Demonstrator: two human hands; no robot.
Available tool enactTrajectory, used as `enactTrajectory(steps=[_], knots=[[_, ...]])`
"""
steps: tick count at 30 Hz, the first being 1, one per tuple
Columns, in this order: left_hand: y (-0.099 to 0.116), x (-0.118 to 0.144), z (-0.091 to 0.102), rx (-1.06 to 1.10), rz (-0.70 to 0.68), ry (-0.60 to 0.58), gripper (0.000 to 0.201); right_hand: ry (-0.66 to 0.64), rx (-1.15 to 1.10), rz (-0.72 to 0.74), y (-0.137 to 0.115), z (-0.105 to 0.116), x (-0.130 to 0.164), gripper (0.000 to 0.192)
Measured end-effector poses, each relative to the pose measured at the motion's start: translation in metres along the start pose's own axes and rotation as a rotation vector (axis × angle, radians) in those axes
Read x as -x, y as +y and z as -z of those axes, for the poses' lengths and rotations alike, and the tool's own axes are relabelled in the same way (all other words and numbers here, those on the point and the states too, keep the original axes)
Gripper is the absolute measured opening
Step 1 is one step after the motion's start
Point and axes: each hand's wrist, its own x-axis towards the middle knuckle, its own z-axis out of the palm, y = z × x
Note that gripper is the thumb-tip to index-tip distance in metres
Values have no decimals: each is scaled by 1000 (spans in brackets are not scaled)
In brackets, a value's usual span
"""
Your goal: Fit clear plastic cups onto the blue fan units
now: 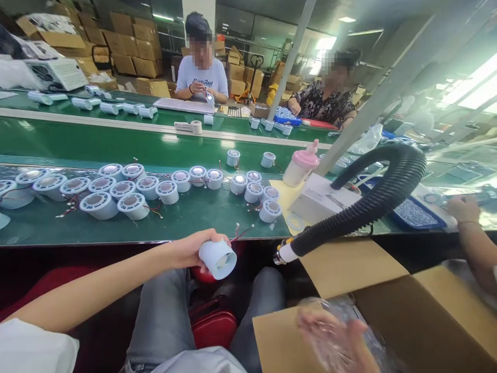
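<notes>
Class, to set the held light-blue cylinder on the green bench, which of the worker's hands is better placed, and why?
Probably the left hand: it holds the cylinder close to the bench. The right hand, blurred, is down at the open cardboard box with clear plastic.

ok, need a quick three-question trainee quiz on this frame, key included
1. The left hand holds:
a) a black hose
b) a pale blue cylindrical housing
c) a cardboard flap

2. True or false: the pink-lidded bottle stands beside the white box.

3. Fill in: the right hand is at some clear ____.

Key:
1. b
2. True
3. plastic
</notes>
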Motion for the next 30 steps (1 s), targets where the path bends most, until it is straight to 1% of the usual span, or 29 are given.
enactTrajectory(steps=[1,2,3,4,5,7,8,9,11,13,15,18,20,22,24,27,30], knots=[[-7,-5,-4,125,60,-67,32,-66,-48,49,-9,-19,-9,69],[-14,-9,-9,194,101,-111,31,-115,33,64,-18,-35,-19,56],[-20,-13,-14,214,125,-133,31,-143,192,119,-27,-49,-28,50],[-26,-16,-19,192,135,-141,32,-166,394,212,-34,-60,-36,47],[-30,-17,-24,141,135,-142,35,-150,600,310,-40,-69,-44,46],[-34,-16,-32,-27,118,-148,41,-88,962,469,-48,-81,-57,45],[-33,-13,-35,-146,94,-155,40,-54,1085,503,-49,-85,-62,45],[-32,-9,-38,-285,44,-150,37,-34,1175,499,-50,-88,-65,43],[-27,-1,-41,-589,-131,-67,28,-34,1248,449,-48,-92,-68,36],[-25,7,-44,-830,-292,58,23,-59,1202,372,-44,-94,-67,28],[-25,12,-45,-911,-367,155,20,-92,1051,280,-42,-95,-64,18],[-31,12,-46,-799,-427,223,22,-130,729,131,-44,-97,-60,9],[-37,9,-45,-683,-464,239,36,-119,556,77,-47,-98,-59,11],[-43,4,-42,-612,-494,235,55,-61,456,51,-50,-97,-60,20],[-50,-1,-39,-616,-519,217,64,9,385,14,-51,-96,-63,27],[-59,-6,-36,-628,-549,133,64,69,224,-73,-49,-91,-66,30],[-64,-6,-38,-477,-525,24,66,97,-21,-185,-43,-87,-68,32]])
